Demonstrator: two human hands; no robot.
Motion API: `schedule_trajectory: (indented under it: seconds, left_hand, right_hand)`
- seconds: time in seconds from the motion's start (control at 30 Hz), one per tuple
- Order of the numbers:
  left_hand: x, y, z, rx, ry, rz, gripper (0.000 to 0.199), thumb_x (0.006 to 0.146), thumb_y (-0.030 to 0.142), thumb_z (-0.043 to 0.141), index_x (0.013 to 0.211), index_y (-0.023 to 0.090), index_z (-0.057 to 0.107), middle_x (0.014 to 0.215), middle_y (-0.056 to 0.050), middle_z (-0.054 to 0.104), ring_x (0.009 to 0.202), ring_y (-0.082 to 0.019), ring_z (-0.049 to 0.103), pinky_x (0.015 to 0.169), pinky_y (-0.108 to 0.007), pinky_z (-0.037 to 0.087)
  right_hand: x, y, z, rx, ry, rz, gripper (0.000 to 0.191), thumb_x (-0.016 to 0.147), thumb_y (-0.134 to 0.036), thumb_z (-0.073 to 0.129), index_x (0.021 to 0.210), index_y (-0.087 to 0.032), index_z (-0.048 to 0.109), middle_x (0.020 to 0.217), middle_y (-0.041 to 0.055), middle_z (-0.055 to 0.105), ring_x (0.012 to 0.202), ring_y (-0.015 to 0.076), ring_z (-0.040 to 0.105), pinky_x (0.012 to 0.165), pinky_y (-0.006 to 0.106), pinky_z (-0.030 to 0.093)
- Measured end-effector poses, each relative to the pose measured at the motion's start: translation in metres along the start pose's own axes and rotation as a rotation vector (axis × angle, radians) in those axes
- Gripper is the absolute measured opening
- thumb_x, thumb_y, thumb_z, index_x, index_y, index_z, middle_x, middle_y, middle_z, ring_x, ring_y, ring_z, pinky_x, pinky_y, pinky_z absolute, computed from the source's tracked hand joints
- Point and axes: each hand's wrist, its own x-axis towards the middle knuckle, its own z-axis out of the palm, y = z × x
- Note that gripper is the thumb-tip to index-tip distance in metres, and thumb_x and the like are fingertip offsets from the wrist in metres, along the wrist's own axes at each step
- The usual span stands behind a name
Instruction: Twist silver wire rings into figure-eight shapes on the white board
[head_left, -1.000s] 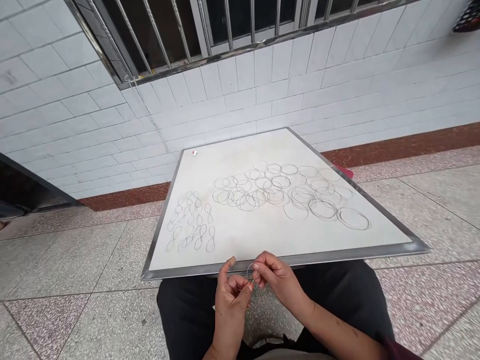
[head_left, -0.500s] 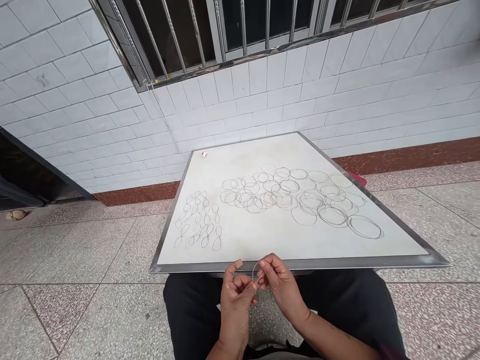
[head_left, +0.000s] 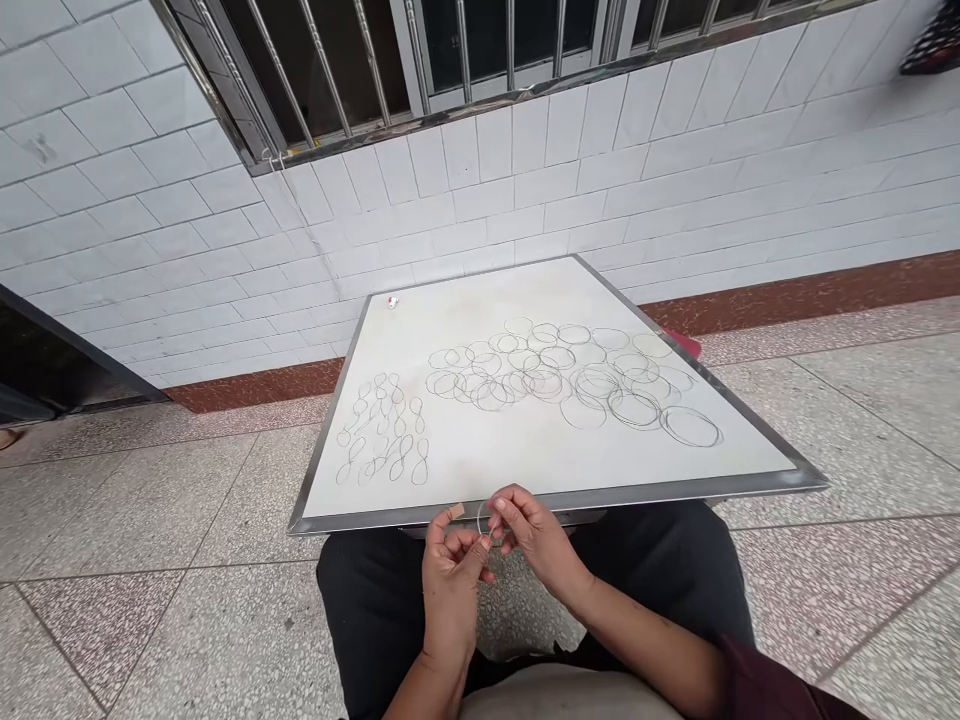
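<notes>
A thin wire loop [head_left: 480,518] is pinched between both hands, just over the near edge of the table [head_left: 450,465]. My left hand [head_left: 454,580] grips its lower part between thumb and fingers; a tan bandage wraps the raised index fingertip. My right hand [head_left: 531,535] pinches the upper part of the loop with thumb and index finger. Beyond the hands, many thin wire rings [head_left: 585,410] lie overlapping on the white tabletop. At the left lie several wire pieces twisted into figure-eights [head_left: 401,458].
A small white and red object [head_left: 393,302] sits at the table's far left corner. Metal trim [head_left: 555,501] edges the table. Behind it stands a white tiled wall [head_left: 480,215] with a barred window. Something red [head_left: 682,345] shows past the right edge.
The camera view has shifted, so the table and hands appear a little further left and higher. Both hands keep their pinch on the wire loop, almost unchanged in pose.
</notes>
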Motion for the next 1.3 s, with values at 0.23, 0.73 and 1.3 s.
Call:
schedule_trajectory:
  seconds: [0.23, 0.73, 1.3]
  left_hand:
    - [0.004, 0.009, -0.006, -0.068, 0.063, 0.037, 0.055, 0.07, 0.03, 0.08, 0.116, 0.018, 0.052, 0.068, 0.004, 0.067, 0.059, -0.012, 0.06, 0.059, -0.023, 0.042]
    - [0.014, 0.006, -0.008, -0.111, -0.028, -0.064, 0.048, 0.071, 0.029, 0.081, 0.111, 0.017, 0.058, 0.073, 0.002, 0.068, 0.06, -0.009, 0.06, 0.057, -0.021, 0.047]
    - [0.019, 0.008, -0.005, -0.1, -0.046, -0.061, 0.045, 0.071, 0.025, 0.079, 0.112, 0.018, 0.062, 0.088, -0.003, 0.072, 0.075, -0.013, 0.066, 0.076, -0.029, 0.054]
  right_hand:
    - [-0.006, 0.001, -0.004, -0.072, -0.134, -0.024, 0.041, 0.086, -0.058, 0.058, 0.103, -0.021, 0.057, 0.091, 0.0035, 0.059, 0.075, 0.0153, 0.058, 0.054, 0.025, 0.048]
    - [-0.003, 0.009, -0.002, 0.116, -0.248, 0.045, 0.036, 0.073, -0.045, 0.077, 0.091, -0.019, 0.061, 0.082, -0.001, 0.062, 0.068, 0.0106, 0.057, 0.061, 0.024, 0.046]
    - [0.006, 0.009, -0.007, 0.058, -0.209, 0.012, 0.031, 0.081, -0.045, 0.071, 0.094, -0.018, 0.062, 0.084, 0.0002, 0.065, 0.071, 0.0118, 0.06, 0.065, 0.027, 0.046]
